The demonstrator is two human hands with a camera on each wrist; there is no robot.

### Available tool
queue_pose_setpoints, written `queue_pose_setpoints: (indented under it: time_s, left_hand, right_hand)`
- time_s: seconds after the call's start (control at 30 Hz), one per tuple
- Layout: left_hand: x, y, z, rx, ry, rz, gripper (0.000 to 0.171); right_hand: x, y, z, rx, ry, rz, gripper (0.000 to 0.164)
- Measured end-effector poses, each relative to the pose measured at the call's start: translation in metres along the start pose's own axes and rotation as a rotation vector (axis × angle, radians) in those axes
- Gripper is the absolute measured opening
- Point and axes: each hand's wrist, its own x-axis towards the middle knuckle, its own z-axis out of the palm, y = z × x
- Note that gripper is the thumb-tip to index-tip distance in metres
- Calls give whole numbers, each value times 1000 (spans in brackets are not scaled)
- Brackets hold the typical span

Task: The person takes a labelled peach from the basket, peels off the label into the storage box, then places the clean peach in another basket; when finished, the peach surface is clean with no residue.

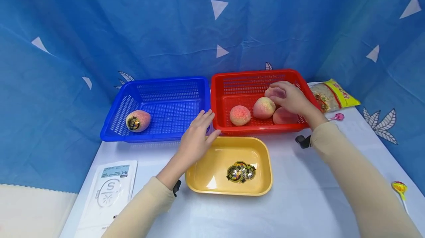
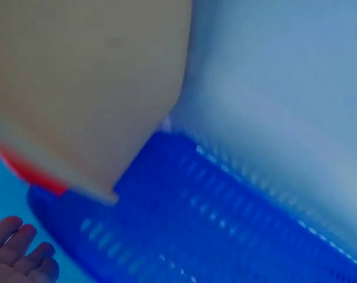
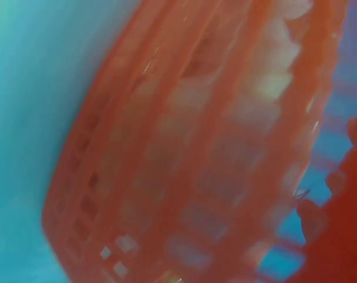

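Note:
My right hand (image 1: pixel 290 97) reaches into the red basket (image 1: pixel 220 129), its fingers and thumb gripping a pink peach (image 1: pixel 273 92) at the back. Around it in the same basket lie a pale yellow-pink peach (image 1: pixel 264 107), a brighter pink peach (image 1: pixel 240 115) and a darker peach (image 1: pixel 284 116) under the wrist. With fingers extended, my left hand (image 1: pixel 196 138) hovers near the corner of the blue basket (image 1: pixel 113 134), over the rim of the yellow tray (image 1: pixel 229 193). Black-and-gold round stickers (image 1: pixel 241 172) lie in that tray. In the blue basket sits a peach (image 1: pixel 138 121) bearing such a sticker.
A white printed packet (image 1: pixel 111 190) lies at the left. Beyond the red basket's right side are a yellow food bag (image 1: pixel 333 95) and a pink lollipop (image 1: pixel 338 116); another lollipop (image 1: pixel 399 187) lies at the right edge. A blue curtain (image 1: pixel 166 20) hangs behind the baskets.

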Motion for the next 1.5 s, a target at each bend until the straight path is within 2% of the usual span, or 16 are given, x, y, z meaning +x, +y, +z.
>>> queue_pose_setpoints:
  time_s: [0.17,0.37,0.63,0.83,1.0,1.2,1.5]
  left_hand:
    - [-13,-9,-20,-4,35,-46,64]
    - [-25,-40,-39,11,72,-137,70]
    - [-40,-92,-70,42,129,-294,90]
    - [-54,-119,-90,14,141,-367,104]
    - [-60,-134,-99,19,132,-433,110]
    - [-60,-147,-104,66,85,-487,122]
    - [-59,-153,-111,71,31,-577,130]
  right_hand:
    - [-13,-31,14,48,43,-101,50]
    - [-22,-75,33,52,42,-243,51]
    - [-15,-123,64,89,-65,-372,49]
    - [-2,-155,89,97,-150,-408,51]
    - [11,-183,108,123,-215,-417,53]
    - [29,-215,130,73,-279,-427,55]
    - [60,-253,152,-9,-357,-450,56]
